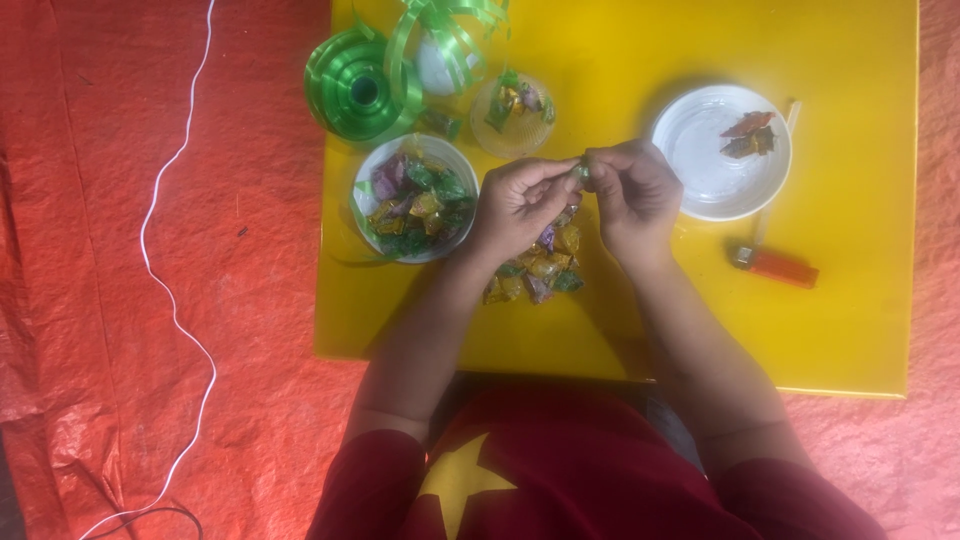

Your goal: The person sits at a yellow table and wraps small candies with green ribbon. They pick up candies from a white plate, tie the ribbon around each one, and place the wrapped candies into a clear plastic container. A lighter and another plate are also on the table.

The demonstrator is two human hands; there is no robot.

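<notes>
Head view: left hand [518, 203] and right hand [632, 192] meeting mid-board, fingertips pressed together, pinching a small green foil-wrapped sweet [581, 172] over the square yellow board [860, 320]. Loose pile of wrapped sweets [540, 268] lying below the hands. White bowl of sweets [415, 198] filling near the left edge; white plate [720, 150] holding few pieces.

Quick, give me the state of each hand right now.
Left hand: fingers closed, pinching a small green wrapped candy.
Right hand: fingers closed on the same candy from the other side.
</notes>
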